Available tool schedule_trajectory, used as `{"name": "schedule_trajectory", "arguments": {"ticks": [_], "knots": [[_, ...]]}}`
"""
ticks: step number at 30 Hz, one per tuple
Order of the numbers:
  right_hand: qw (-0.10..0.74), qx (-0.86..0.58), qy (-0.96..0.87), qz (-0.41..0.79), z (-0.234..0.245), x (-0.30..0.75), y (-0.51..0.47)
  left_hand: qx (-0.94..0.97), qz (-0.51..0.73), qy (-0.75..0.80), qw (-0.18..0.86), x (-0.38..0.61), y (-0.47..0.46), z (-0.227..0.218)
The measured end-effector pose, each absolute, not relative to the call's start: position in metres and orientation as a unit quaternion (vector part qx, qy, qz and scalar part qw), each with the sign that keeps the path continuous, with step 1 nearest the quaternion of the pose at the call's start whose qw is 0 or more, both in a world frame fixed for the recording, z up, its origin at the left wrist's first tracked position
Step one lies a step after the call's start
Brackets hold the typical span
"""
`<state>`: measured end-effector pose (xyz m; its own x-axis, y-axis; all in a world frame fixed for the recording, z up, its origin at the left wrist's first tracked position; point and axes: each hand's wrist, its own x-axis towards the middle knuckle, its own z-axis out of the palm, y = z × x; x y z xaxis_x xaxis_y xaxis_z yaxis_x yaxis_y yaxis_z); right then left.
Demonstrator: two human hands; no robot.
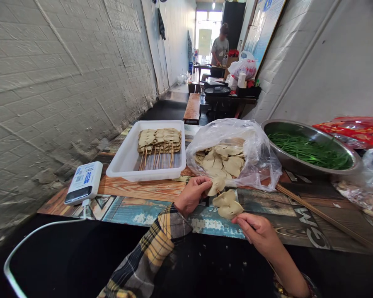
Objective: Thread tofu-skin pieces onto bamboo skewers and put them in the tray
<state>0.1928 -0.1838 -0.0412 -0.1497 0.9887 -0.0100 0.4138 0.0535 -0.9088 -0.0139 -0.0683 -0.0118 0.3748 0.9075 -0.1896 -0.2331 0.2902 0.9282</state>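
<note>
Between the thumb and fingers of my left hand (193,193) is a thin, pale beige slice (216,187). My right hand (258,232) is closed at the near end of a skewer of pale slices (228,205); a short bit of thin stick shows between the slices, and the rest is hidden. Just beyond my hands, an open clear plastic bag (261,165) holds a heap of loose pale slices (217,161). To the left, a white plastic tray (124,165) contains stacked skewers of slices (160,140), their bare sticks pointing toward me.
A metal bowl of green stalks (311,151) stands right, near red packaging (354,128). Bare sticks (326,215) lie on the wood-patterned table (136,211). A white device (85,182) with a cable sits left. A person (220,47) stands far back, beyond a bench (192,106).
</note>
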Motion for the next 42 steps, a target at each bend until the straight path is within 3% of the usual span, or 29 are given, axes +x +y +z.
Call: {"name": "schedule_trajectory", "arguments": {"ticks": [15, 33, 42], "knots": [[0.353, -0.560, -0.631, 0.404, -0.041, 0.190, -0.184, 0.436, 0.398, 0.363, 0.721, -0.013, -0.070, -0.014], [0.358, -0.569, -0.623, 0.400, -0.038, 0.184, -0.186, 0.551, 0.422, 0.421, 0.584, -0.011, -0.070, -0.011], [0.375, -0.570, -0.617, 0.392, -0.044, 0.182, -0.184, 0.509, 0.417, 0.405, 0.635, -0.012, -0.072, -0.008]]}}
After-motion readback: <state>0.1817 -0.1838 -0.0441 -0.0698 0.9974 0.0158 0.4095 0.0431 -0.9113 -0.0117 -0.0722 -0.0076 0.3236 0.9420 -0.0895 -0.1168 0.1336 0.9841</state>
